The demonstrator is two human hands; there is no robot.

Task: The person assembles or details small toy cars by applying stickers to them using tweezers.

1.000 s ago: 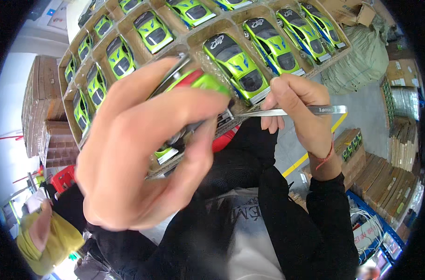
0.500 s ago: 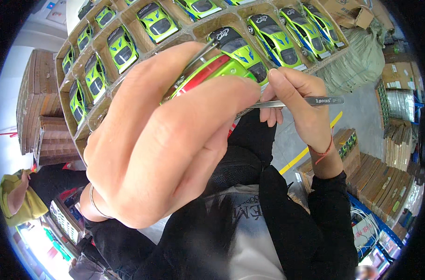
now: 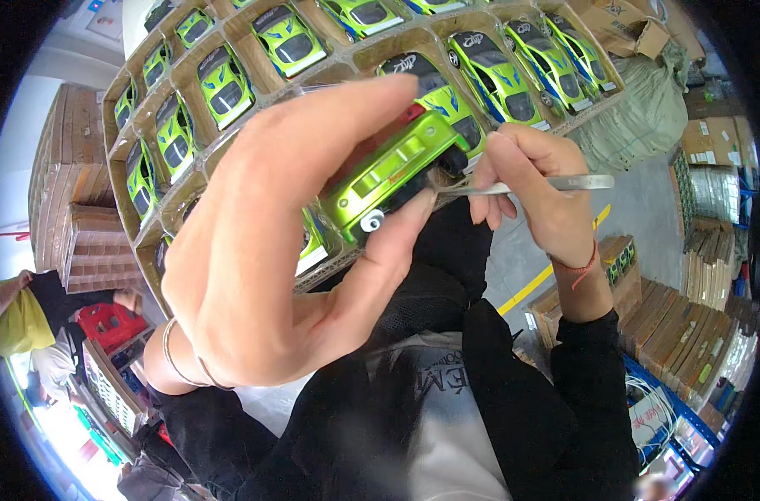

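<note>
My left hand [image 3: 280,242] fills the middle of the view and grips a lime-green toy car [image 3: 392,171], turned so its side and a small wheel face me. My right hand [image 3: 538,188] pinches metal tweezers [image 3: 522,185] whose tips touch the car's right end. Behind both hands lies a cardboard tray [image 3: 138,209] divided into cells, each cell holding a green toy car [image 3: 290,37] with blue markings. My black sleeves and a white shirt front show below.
A person in yellow [image 3: 17,313] sits at the lower left beside a red crate [image 3: 113,324]. Stacked cardboard boxes [image 3: 672,309] stand at the right, a green sack [image 3: 647,117] at the upper right, and a yellow floor line [image 3: 547,280] runs between.
My left hand has turned the car, so its green side and wheel now show where fingers covered it. The tweezers have come in against the car's end.
</note>
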